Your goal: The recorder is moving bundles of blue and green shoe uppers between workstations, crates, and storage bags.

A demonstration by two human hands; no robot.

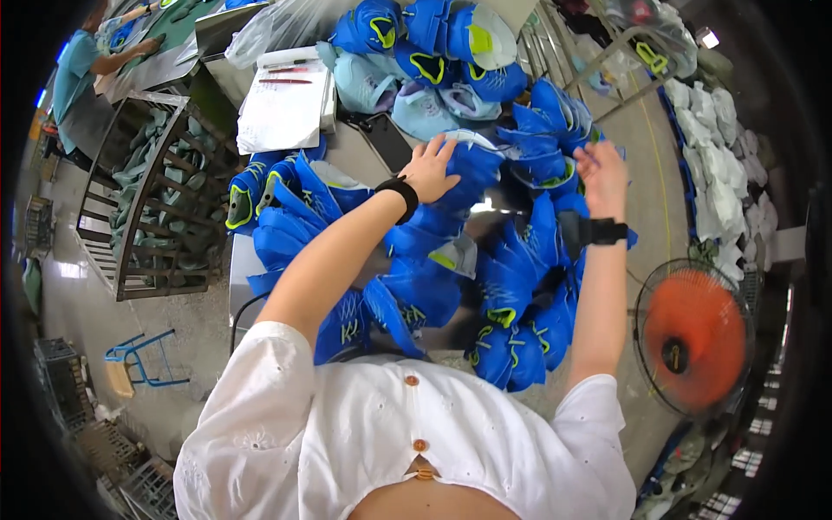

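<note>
My left hand (430, 172) reaches over the middle of the table, fingers stretched and apart. Its fingertips lie at the pale edge of a blue shoe upper (468, 173). To the right, my right hand (604, 178) is raised beside a stack of blue uppers (555, 121). Its fingers are curled in and slightly blurred; whether something small is between them I cannot make out. More blue uppers with yellow-green linings, such as a row (511, 277) between my forearms and a pile (290, 230) under my left forearm, cover the near table.
A dark phone (386, 143) lies beside a notepad (282, 108) with pens. Pale blue uppers (364, 84) sit at the back under more blue ones. An orange fan (696, 342) stands at right. At left are a slatted rack (143, 199), a stool (147, 360) and another person (80, 65).
</note>
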